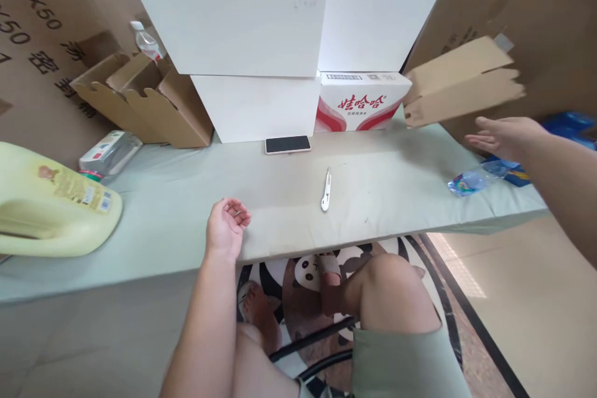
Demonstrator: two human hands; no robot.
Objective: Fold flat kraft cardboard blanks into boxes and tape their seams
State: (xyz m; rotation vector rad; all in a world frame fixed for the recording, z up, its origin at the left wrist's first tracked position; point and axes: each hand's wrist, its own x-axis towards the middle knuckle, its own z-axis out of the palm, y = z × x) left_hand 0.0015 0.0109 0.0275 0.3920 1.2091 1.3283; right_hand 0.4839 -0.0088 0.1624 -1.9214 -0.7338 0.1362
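A folded brown cardboard piece [459,84] is tilted at the right, in front of the large cardboard and beside the red and white box [357,102]. My right hand [506,137] is just below and to the right of it, fingers apart, with a visible gap and nothing held. Palm up, my left hand [227,227] rests near the front edge of the table, its fingers loosely curled and holding nothing. Between the hands a white utility knife [326,189] lies on the table. Behind it is a dark-screened phone [288,145].
White boxes [261,106] stand along the back of the table [163,199]. On the left are a yellow jug [56,205], a clear bottle [109,152] and an open cardboard carton [144,99]. A crumpled plastic bottle [471,181] lies at the right.
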